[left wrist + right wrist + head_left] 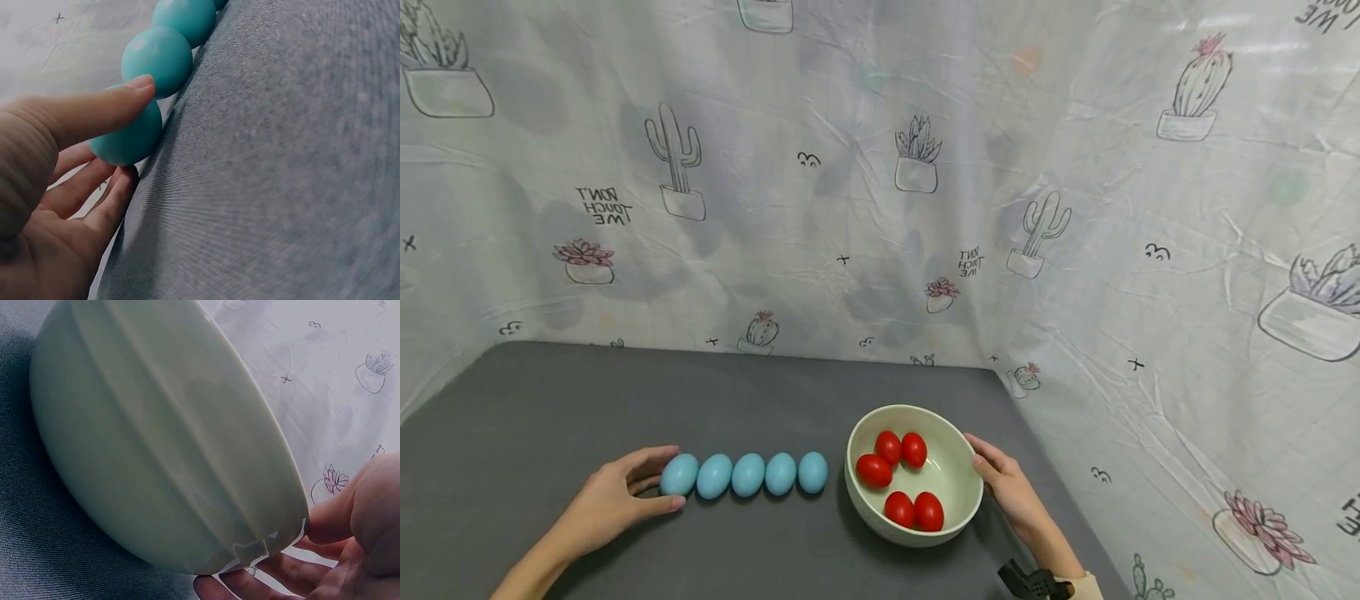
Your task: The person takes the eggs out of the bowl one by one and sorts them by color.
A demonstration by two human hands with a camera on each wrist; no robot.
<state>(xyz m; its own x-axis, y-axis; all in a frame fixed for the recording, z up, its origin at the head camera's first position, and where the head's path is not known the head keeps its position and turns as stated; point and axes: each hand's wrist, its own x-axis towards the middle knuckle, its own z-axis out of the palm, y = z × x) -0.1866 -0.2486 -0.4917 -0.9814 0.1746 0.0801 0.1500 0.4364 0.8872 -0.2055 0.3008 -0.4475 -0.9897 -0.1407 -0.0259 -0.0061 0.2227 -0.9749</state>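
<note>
Pale cloth [820, 92] printed with potted cacti and succulents hangs behind and to the right of a dark grey desk [737, 400], creasing where it catches the light. At the left end of things is the person's left hand [613, 496], its grip pinching the leftmost blue egg [679, 476], thumb on the near side and fingers on the far side. From the left wrist I get what the head view hides: the thumb tip lying across the egg's side, other fingers curling in underneath. Rightward, the second [714, 477], third [748, 476], fourth [781, 474] and fifth blue egg [813, 473] carry on a straight row, each close beside its neighbour; the left wrist view takes in just three and a sliver of another.

Right of the row, a little apart, sits a pale green bowl [957, 479]. Only the head view looks into it, at five red eggs [874, 472]: three grouped toward the far left, two side by side nearer the front. The right wrist view gives instead its outer wall, faint bands running round it. On the bowl's right side, the right hand [1017, 497] has its grip pinching the rim, thumb at the edge, fingers against the outside. Farthest right, a black band [1036, 582] shows at the wrist, beside a cream sleeve [1086, 588].
</note>
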